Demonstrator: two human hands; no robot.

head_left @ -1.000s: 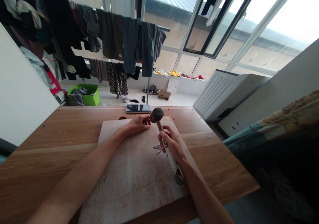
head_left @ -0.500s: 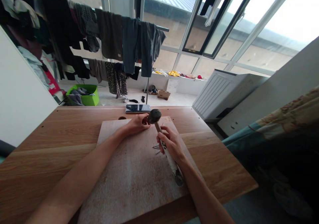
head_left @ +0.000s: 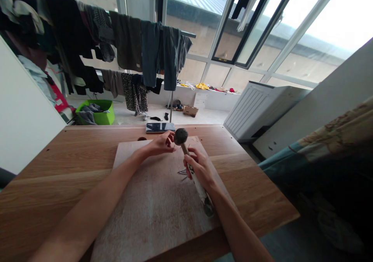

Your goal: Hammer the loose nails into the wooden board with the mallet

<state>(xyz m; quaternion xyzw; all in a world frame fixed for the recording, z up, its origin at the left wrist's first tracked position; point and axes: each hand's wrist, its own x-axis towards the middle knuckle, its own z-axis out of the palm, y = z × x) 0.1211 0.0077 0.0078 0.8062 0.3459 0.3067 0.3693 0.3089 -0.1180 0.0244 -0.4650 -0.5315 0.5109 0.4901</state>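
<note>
My right hand [head_left: 200,169] is wrapped round the pale, worn handle of a hammer [head_left: 181,137], its dark rounded head raised just above the board. Near the far edge of the whitish wooden board [head_left: 140,211], my left hand [head_left: 161,142] rests with thumb and fingers apart. A thin nail [head_left: 174,147] seems to stand upright by the left thumb tip, small and hard to make out. Another thin nail [head_left: 189,146] shows beyond the right fingers. Several loose nails [head_left: 182,172] lie on the board beside the right hand, partly covered by it.
Under the board is a wood-grain table [head_left: 244,176]. A phone [head_left: 160,127] lies at its far edge, near a small brown round object [head_left: 142,139]. Beyond are a green tub [head_left: 105,116], hanging clothes [head_left: 148,56] and a white ribbed panel [head_left: 247,106]. A curtain [head_left: 291,153] hangs at right.
My left thumb and fingers have parted slightly, leaving the thin nail by the thumb tip in view. The hammer and right hand have hardly moved; the view has shifted slightly.
</note>
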